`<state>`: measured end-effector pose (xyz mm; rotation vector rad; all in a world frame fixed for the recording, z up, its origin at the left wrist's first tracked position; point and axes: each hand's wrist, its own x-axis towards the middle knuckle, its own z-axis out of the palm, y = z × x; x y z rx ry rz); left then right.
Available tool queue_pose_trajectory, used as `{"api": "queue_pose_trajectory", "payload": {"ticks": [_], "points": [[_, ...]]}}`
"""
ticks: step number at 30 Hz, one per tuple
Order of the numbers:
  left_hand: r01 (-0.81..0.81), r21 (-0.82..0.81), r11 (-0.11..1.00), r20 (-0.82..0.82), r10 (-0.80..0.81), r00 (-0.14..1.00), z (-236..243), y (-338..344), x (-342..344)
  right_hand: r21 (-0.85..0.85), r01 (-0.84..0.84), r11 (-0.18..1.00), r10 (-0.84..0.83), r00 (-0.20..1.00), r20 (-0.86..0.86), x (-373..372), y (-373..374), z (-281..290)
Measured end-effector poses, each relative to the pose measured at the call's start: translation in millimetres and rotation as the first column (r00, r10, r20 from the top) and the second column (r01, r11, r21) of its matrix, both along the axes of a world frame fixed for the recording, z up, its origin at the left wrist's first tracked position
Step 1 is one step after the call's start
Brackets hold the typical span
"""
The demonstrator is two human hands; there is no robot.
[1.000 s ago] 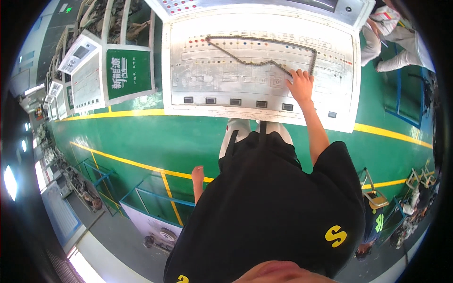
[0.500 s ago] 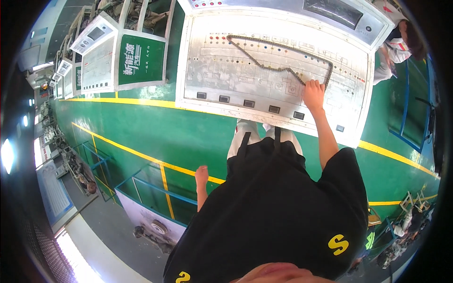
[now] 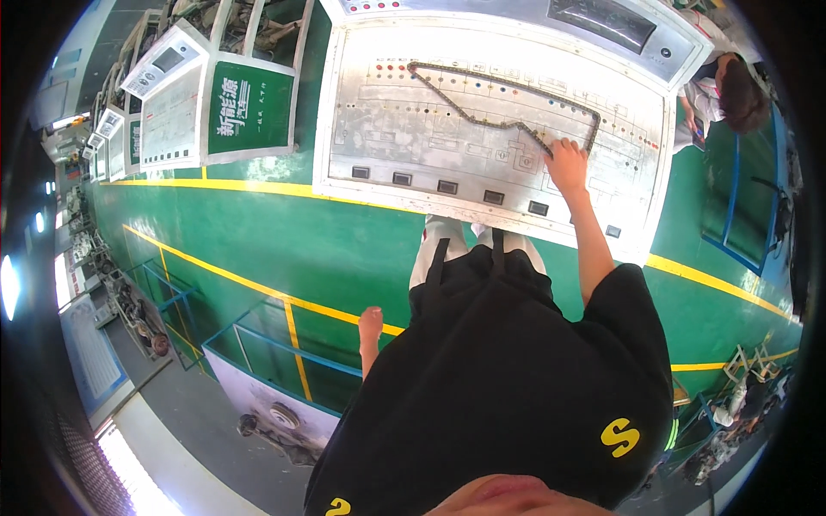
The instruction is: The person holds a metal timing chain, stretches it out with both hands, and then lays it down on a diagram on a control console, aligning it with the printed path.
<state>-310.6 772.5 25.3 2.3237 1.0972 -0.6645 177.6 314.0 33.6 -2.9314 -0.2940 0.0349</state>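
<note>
A dark link chain (image 3: 473, 76) lies in an irregular closed loop on a pale metal panel (image 3: 379, 138) printed with diagrams and dotted with coloured sockets and dark rectangular inserts. My right hand (image 3: 566, 168) has its fingers closed on the chain at the loop's lower right. My left hand (image 3: 371, 327) hangs low beside my black shirt, fingers curled; whatever is inside them, if anything, is hidden.
Above the panel is a sloped console (image 3: 607, 21). Similar benches (image 3: 176, 90) line the left. A person (image 3: 742, 103) is at the upper right. Blue railings (image 3: 736, 211) stand on the right and lower left, on a green floor (image 3: 215, 215) with yellow lines.
From one second ago the view has shifted, so the panel appears further right. My right hand stays at the chain's lower right. The person at upper right has bent lower, head now showing.
</note>
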Motion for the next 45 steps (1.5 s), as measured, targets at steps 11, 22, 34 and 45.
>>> {"api": "queue_pose_trajectory", "payload": {"ticks": [11, 22, 34, 45], "points": [[-0.081, -0.093, 0.992, -0.013, 0.08, 0.997, 7.0, -0.7, 7.2, -0.058, -0.077, 0.995, 0.083, 0.991, 0.107, -5.4, -7.8, -20.7], [-0.024, -0.021, 0.999, -0.064, 0.023, 0.998, 0.8, 7.9, 13.4, -0.048, -0.159, 0.986, 0.159, 0.987, -0.013, -31.2, -51.4, -14.0], [-0.034, -0.161, 0.986, -0.013, 0.032, 0.999, -5.7, 2.7, 23.8, 0.007, -0.067, 0.998, 0.065, 0.989, 0.133, 7.4, 20.9, -27.2], [-0.142, -0.209, 0.968, 0.064, 0.158, 0.985, -4.7, -1.4, 26.2, -0.046, -0.057, 0.997, 0.061, 0.995, 0.076, -32.5, -42.3, -21.4]]}}
